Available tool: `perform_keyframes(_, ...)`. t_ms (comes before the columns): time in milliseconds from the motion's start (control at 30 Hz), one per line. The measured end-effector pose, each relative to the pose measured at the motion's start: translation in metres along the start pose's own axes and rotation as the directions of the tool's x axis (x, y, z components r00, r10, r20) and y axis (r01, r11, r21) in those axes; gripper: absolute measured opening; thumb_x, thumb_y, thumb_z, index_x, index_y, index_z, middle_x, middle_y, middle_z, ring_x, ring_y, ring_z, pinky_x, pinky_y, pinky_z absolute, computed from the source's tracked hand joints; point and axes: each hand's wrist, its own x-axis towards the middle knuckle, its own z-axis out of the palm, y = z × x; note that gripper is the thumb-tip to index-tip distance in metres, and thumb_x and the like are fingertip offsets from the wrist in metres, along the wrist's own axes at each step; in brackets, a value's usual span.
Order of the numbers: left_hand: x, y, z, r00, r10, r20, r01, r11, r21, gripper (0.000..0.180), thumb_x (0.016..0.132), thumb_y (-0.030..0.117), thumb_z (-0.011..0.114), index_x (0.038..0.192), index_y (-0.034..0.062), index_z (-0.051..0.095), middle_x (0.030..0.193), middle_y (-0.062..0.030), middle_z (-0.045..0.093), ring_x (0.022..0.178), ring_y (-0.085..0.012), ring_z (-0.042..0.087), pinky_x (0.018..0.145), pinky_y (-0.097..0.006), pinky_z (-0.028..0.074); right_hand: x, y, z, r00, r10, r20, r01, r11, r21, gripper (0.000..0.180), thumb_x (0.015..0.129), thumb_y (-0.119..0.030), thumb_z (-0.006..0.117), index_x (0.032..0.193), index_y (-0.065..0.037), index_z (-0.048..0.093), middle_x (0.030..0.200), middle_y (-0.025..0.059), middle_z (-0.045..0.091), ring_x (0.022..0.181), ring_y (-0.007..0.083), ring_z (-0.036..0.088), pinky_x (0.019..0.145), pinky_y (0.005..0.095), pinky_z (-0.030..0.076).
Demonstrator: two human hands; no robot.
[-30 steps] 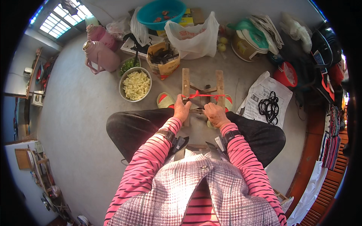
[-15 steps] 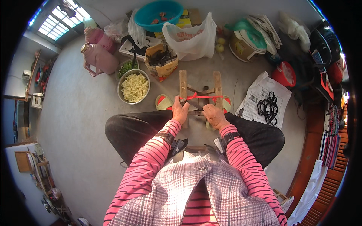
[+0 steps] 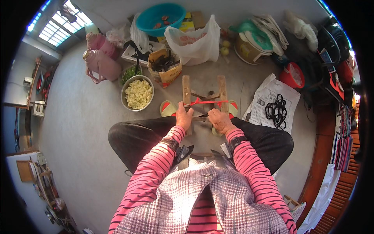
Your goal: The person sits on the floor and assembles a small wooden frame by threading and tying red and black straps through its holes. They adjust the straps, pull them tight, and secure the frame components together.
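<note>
Dark narrow strip [image 3: 201, 110] slants mid-frame, long axis dropping from the curled left hand [image 3: 183, 117] to the right hand [image 3: 221, 121], clenched on its end; the left's hold I cannot tell.

Ribbon [image 3: 208, 102] is red, frame [image 3: 222, 87] brn, sleeves [image 3: 146, 167] pink/blk striped.

A brown wooden frame [image 3: 222, 89] has two bars [image 3: 186, 85] pointing to twelve o'clock; one red string [image 3: 210, 102] crosses them. At the string's six o'clock, a thin dark strip [image 3: 201, 112] slants.
</note>
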Motion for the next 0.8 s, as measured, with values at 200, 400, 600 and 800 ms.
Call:
perform_keyframes(200, 0.002, -0.006, 0.001, 1.0, 0.003, 0.024, -0.002, 0.999, -0.042, 0.034, 0.082, 0.015, 0.064, 0.11, 0.0006, 0.05, 0.092, -0.0204, 0.063, 0.085, -0.0353, 0.062, 0.08, -0.042, 0.049, 0.004, -0.002, -0.003, 0.997, 0.075, 0.002, -0.075, 0.997, 0.033, 0.014, 0.085, -0.013, 0.062, 0.087, -0.008, 0.049, 0.083, 0.0098, 0.051, 0.079, 0.0303, 0.059, 0.065, 0.0409, 0.05)
perform_keyframes(400, 0.013, -0.024, 0.003, 0.999, -0.004, 0.048, 0.008, 0.997, -0.071, 0.029, 0.081, 0.013, 0.064, 0.101, -0.002, 0.051, 0.085, -0.02, 0.062, 0.078, -0.0355, 0.062, 0.075, -0.041, 0.05, 0.006, -0.014, -0.003, 0.981, 0.194, 0.028, -0.193, 0.981, -0.037, 0.011, 0.086, -0.011, 0.059, 0.09, -0.009, 0.05, 0.086, 0.01, 0.055, 0.081, 0.0301, 0.062, 0.064, 0.0406, 0.052)
perform_keyframes(600, 0.015, -0.017, -0.006, 0.958, -0.159, 0.239, 0.241, 0.897, -0.37, 0.026, 0.078, 0.008, 0.068, 0.099, -0.0013, 0.056, 0.084, -0.007, 0.062, 0.074, -0.0168, 0.06, 0.068, -0.03, 0.05, 0.026, -0.029, 0.017, 0.906, 0.376, 0.196, -0.284, 0.882, -0.376, 0.02, 0.08, -0.009, 0.064, 0.097, -0.005, 0.055, 0.09, 0.0129, 0.06, 0.08, 0.029, 0.066, 0.065, 0.0379, 0.056)
perform_keyframes(800, 0.016, -0.012, -0.007, 0.97, -0.119, 0.214, 0.186, 0.925, -0.331, 0.026, 0.077, 0.01, 0.069, 0.098, -0.0012, 0.058, 0.086, -0.007, 0.063, 0.077, -0.0157, 0.06, 0.07, -0.031, 0.05, 0.04, -0.028, 0.018, 0.85, 0.428, 0.306, -0.289, 0.866, -0.407, 0.023, 0.079, -0.01, 0.066, 0.1, -0.003, 0.06, 0.088, 0.0121, 0.062, 0.079, 0.0252, 0.067, 0.062, 0.0351, 0.057)
